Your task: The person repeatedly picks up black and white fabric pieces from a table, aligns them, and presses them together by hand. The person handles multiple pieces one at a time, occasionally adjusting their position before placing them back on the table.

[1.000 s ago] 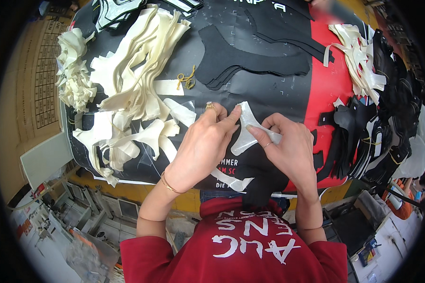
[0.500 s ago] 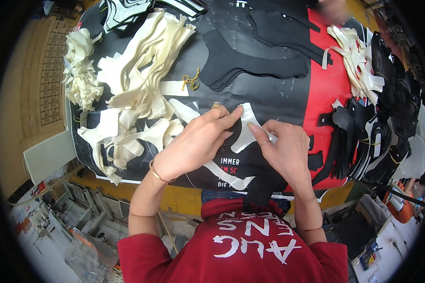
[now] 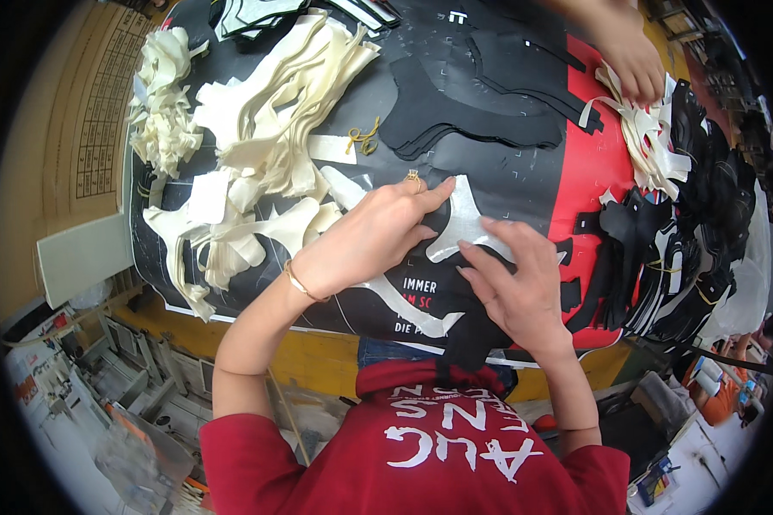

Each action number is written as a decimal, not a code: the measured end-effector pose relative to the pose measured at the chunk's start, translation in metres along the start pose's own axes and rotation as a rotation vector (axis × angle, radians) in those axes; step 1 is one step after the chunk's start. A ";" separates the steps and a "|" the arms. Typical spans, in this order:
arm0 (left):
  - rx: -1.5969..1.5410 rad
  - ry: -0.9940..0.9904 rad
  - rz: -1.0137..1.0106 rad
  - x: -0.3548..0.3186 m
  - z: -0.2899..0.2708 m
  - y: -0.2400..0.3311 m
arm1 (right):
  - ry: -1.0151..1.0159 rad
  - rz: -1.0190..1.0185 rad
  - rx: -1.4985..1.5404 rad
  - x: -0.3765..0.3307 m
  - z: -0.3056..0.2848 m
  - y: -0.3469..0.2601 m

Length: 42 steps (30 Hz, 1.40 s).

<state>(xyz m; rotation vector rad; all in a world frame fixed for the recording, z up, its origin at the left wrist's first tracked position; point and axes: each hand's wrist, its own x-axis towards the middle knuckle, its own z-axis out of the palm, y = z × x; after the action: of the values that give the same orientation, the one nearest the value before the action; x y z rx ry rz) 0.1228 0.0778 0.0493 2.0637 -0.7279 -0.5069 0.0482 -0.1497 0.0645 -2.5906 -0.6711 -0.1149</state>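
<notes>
A shiny white Y-shaped fabric piece (image 3: 465,213) lies on the dark printed sheet in front of me. My left hand (image 3: 374,232) is closed, its index fingertip at the piece's far corner and its thumb lower, near the left side. With fingers apart, my right hand (image 3: 524,279) rests its fingertips on the piece's right and near side. A thin white curved strip (image 3: 412,313) lies nearer to me, partly behind my left wrist. Black fabric (image 3: 477,335) hangs at the near edge, below my right hand.
Cream fabric pieces (image 3: 275,112) are heaped at left, beside yellow ties (image 3: 363,137). Black Y-shaped pieces (image 3: 455,120) lie farther off. Black bundles (image 3: 636,249) line the right side. Another person's hand (image 3: 636,64) reaches over cream pieces (image 3: 648,137). A cardboard box (image 3: 69,154) stands left.
My right thumb and fingers have gone from pinching the white piece's edge to lying spread on it. The piece shows more of its surface. The other person's hand has come farther in.
</notes>
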 end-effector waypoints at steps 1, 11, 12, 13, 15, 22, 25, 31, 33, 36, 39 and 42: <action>-0.006 0.002 -0.010 0.000 0.001 0.000 | 0.014 -0.078 -0.018 -0.001 0.006 0.003; 0.061 0.044 0.052 0.000 0.005 -0.008 | 0.015 -0.087 0.199 0.001 0.027 0.017; 0.058 0.045 0.053 0.000 0.006 -0.009 | -0.008 -0.070 0.235 0.002 0.026 0.018; 0.056 0.045 0.053 0.000 0.006 -0.010 | -0.028 -0.058 0.273 0.004 0.025 0.021; 0.056 0.050 0.060 0.000 0.007 -0.011 | -0.044 -0.054 0.302 0.006 0.025 0.023; 0.040 0.054 0.064 0.001 0.009 -0.014 | -0.063 -0.195 0.175 0.010 0.021 0.024; 0.047 0.057 0.070 0.001 0.010 -0.015 | -0.080 -0.295 0.056 0.009 0.020 0.023; 0.064 0.060 0.087 0.002 0.012 -0.017 | -0.037 -0.430 -0.142 0.006 0.022 0.018; 0.068 0.063 0.093 0.001 0.012 -0.017 | -0.032 -0.439 -0.164 0.006 0.023 0.018; 0.065 0.061 0.094 0.001 0.012 -0.017 | 0.000 -0.432 -0.184 0.005 0.023 0.018; 0.060 0.056 0.090 0.001 0.012 -0.018 | 0.046 -0.450 -0.247 0.003 0.023 0.017; 0.066 0.063 0.090 0.002 0.012 -0.017 | 0.049 -0.476 -0.313 0.002 0.023 0.016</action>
<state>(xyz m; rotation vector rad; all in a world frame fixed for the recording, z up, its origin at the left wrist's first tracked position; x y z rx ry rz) 0.1220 0.0771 0.0281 2.0877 -0.8063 -0.3701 0.0572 -0.1505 0.0376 -2.6475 -1.3322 -0.4644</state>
